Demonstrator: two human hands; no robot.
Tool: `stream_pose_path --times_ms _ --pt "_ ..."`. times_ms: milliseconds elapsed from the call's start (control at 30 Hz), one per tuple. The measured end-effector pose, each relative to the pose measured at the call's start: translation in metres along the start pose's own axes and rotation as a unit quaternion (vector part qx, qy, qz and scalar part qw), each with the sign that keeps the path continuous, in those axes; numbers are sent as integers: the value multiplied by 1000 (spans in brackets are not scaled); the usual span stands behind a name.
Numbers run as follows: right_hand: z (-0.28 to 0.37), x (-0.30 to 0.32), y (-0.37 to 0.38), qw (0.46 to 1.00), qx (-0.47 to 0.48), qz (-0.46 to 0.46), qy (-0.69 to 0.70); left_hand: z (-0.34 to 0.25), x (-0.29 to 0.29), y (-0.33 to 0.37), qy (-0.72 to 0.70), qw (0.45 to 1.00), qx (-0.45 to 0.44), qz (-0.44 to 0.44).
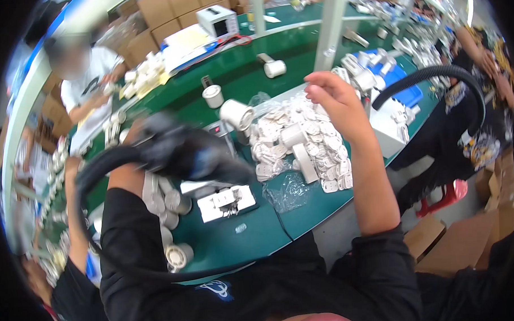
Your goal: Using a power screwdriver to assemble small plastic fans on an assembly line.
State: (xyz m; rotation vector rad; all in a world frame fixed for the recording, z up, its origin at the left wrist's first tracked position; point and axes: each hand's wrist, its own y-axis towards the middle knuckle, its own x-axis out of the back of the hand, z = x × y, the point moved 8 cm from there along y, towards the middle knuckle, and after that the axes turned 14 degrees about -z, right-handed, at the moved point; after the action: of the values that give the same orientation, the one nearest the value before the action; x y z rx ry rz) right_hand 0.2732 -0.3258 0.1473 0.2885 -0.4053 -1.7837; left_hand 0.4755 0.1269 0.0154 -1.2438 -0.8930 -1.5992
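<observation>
My right hand (335, 104) is raised above the far right side of a pile of flat white plastic parts (331, 152), fingers apart and slightly bent, holding nothing. A blurred black device (191, 154) with a ribbed hose (90, 172) covers most of my left hand (133, 131); whether that hand grips anything is hidden. On the green table (245, 229), a white block with metal pieces (227, 203) lies below the black device. A white cylindrical housing (236, 114) stands at the pile's left edge. A white rectangular piece (306, 163) lies on the pile.
Crumpled clear plastic (292, 192) lies in front of the pile. More white cylindrical housings (178, 256) stand at the left. A blue tray (404, 87) and white box (387, 136) hold parts at the right. Another hose (435, 72) arches nearby. Co-workers sit left and right.
</observation>
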Motion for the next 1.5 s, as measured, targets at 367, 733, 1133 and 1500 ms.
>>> stream_pose_path --times_ms 367,733,1133,1500 --pt "-139 -99 33 739 30 470 -481 -138 57 103 -424 904 50 39" --pt "-149 -127 25 699 6 520 -491 -88 80 78 -579 759 237 -178" --pt "48 -66 -13 979 43 164 109 -72 235 -209 -736 438 136 -497" --pt "-1 -121 -187 921 -228 244 202 -257 94 -335 -683 631 134 -343"
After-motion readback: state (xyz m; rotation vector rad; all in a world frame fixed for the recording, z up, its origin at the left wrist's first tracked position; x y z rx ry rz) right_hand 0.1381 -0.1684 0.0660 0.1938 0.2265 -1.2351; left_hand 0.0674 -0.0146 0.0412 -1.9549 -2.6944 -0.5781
